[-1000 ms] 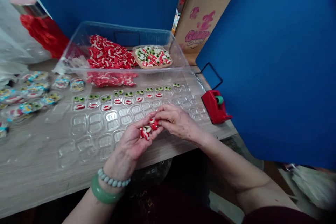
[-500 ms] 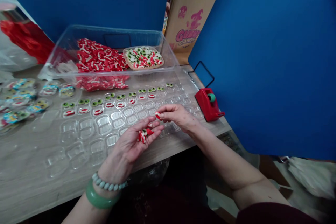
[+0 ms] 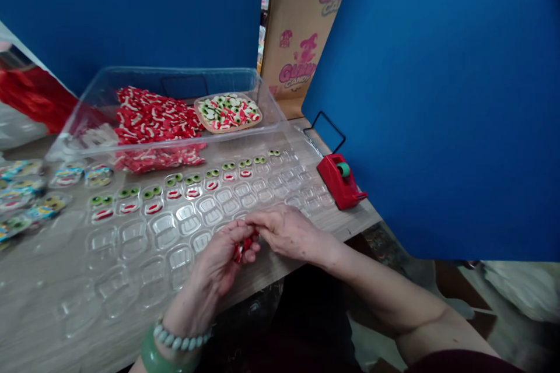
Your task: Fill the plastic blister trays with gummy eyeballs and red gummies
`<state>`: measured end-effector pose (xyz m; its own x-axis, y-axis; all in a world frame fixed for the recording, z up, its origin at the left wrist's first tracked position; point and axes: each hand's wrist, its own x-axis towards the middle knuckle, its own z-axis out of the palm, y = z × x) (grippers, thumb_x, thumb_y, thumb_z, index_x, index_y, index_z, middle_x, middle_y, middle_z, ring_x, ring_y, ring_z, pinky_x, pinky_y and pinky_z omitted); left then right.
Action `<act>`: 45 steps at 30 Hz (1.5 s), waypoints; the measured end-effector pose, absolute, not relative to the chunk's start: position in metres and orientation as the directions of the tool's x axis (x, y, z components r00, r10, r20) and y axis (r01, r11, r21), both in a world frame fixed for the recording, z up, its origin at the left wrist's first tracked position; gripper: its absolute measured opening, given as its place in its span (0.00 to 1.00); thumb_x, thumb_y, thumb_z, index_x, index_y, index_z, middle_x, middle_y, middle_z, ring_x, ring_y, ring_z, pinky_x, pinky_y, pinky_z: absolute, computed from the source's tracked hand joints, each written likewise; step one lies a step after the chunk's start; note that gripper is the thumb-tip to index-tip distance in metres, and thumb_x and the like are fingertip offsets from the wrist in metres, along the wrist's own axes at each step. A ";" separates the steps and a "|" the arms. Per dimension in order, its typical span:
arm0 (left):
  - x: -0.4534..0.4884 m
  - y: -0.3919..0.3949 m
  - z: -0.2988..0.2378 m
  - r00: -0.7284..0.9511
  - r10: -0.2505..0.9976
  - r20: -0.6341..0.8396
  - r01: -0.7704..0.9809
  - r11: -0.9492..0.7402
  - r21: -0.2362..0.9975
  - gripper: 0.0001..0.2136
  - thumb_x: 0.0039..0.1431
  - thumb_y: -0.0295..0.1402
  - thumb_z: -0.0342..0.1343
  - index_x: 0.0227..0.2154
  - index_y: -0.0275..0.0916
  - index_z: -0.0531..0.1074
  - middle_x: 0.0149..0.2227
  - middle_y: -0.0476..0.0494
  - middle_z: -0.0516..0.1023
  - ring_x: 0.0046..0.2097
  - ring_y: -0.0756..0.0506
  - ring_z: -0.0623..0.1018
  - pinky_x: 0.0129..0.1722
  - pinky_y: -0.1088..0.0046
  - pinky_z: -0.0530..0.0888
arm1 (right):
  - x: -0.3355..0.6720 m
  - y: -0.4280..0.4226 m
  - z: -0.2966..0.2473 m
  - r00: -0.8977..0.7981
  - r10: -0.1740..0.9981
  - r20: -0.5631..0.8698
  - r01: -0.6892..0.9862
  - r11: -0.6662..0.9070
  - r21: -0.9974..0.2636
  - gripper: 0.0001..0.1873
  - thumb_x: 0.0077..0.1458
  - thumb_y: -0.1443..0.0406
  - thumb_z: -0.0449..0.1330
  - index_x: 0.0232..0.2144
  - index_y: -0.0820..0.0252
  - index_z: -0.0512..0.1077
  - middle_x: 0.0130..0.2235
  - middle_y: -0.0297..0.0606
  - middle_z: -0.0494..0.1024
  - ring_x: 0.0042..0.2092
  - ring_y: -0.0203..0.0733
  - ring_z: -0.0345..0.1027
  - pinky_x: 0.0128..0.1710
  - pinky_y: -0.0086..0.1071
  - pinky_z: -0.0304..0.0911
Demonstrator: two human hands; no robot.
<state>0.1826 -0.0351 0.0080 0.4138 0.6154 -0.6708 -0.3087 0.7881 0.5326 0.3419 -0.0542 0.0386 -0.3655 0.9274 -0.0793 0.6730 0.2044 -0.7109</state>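
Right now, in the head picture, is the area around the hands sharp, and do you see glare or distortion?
In the head view, the left hand, right hand and red-and-white gummies look soft; the clear blister tray is blurred at its lower-left corner; glare marks its cavities; the wide lens leans the blue panel.

The left hand [image 3: 221, 262] cups red-and-white gummy candies [image 3: 244, 246], and the right hand [image 3: 291, 233] reaches them with its fingers. Both are above a clear plastic blister tray [image 3: 164, 230] on the desk [image 3: 336, 227].

The one head-worn view looks forward and down across a wooden table [image 3: 39, 315], close above the left hand [image 3: 223, 262] and right hand [image 3: 291, 233] at lower center.
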 end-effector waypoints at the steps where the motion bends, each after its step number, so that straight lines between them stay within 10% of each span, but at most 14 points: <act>1: 0.182 -0.035 0.009 0.419 0.611 -0.672 -0.305 0.792 0.529 0.06 0.56 0.18 0.56 0.27 0.33 0.72 0.23 0.47 0.74 0.21 0.52 0.74 0.15 0.83 0.71 | 0.343 -0.053 0.040 -0.350 0.932 -0.099 0.697 0.188 -0.692 0.11 0.58 0.70 0.54 0.35 0.54 0.76 0.34 0.32 0.79 0.37 0.37 0.69 0.37 0.29 0.58; 13: 0.177 -0.024 0.018 0.398 0.457 -0.796 -0.587 0.793 0.161 0.06 0.66 0.22 0.50 0.39 0.27 0.72 0.31 0.36 0.78 0.31 0.44 0.82 0.32 0.69 0.84 | 0.389 0.068 -0.007 0.256 0.966 0.046 0.738 -0.165 -0.654 0.07 0.51 0.68 0.57 0.30 0.57 0.76 0.32 0.32 0.78 0.37 0.38 0.68 0.36 0.30 0.56; 23: 0.164 -0.017 0.014 0.437 0.479 -0.761 -0.603 0.784 0.147 0.13 0.67 0.23 0.47 0.51 0.26 0.70 0.39 0.30 0.80 0.42 0.34 0.84 0.39 0.60 0.84 | 0.379 0.080 -0.021 0.167 0.986 0.017 0.947 -0.156 -0.282 0.10 0.56 0.64 0.58 0.35 0.56 0.80 0.42 0.41 0.79 0.45 0.45 0.70 0.40 0.32 0.59; 30: 0.161 -0.018 0.019 0.512 0.535 -0.672 -0.610 0.777 0.155 0.12 0.68 0.25 0.47 0.47 0.25 0.72 0.41 0.27 0.81 0.46 0.33 0.83 0.44 0.59 0.82 | 0.358 0.034 0.005 -0.028 0.993 0.115 0.786 0.093 -0.612 0.11 0.56 0.69 0.57 0.36 0.58 0.80 0.39 0.36 0.78 0.43 0.40 0.70 0.45 0.31 0.62; 35: 0.169 -0.017 0.022 0.422 0.517 -0.745 -0.627 0.760 0.171 0.11 0.69 0.26 0.45 0.38 0.30 0.73 0.31 0.37 0.81 0.31 0.44 0.83 0.36 0.62 0.84 | 0.333 -0.016 0.029 -0.345 0.936 0.069 0.656 0.292 -0.696 0.07 0.56 0.69 0.59 0.32 0.58 0.79 0.36 0.34 0.75 0.38 0.36 0.68 0.38 0.29 0.61; 45: 0.182 -0.030 0.019 0.395 0.558 -0.729 -0.525 0.789 0.319 0.09 0.66 0.20 0.49 0.34 0.28 0.75 0.29 0.35 0.82 0.28 0.44 0.83 0.29 0.70 0.83 | 0.337 -0.040 0.021 -0.118 0.989 0.094 0.546 0.144 -0.825 0.07 0.55 0.71 0.57 0.31 0.56 0.74 0.33 0.31 0.76 0.37 0.35 0.68 0.39 0.29 0.61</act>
<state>0.1821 -0.0296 0.0187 0.3950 0.5584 -0.7295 -0.5252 0.7888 0.3194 0.3368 -0.0404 0.0212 -0.1182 0.9886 0.0936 0.5464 0.1435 -0.8251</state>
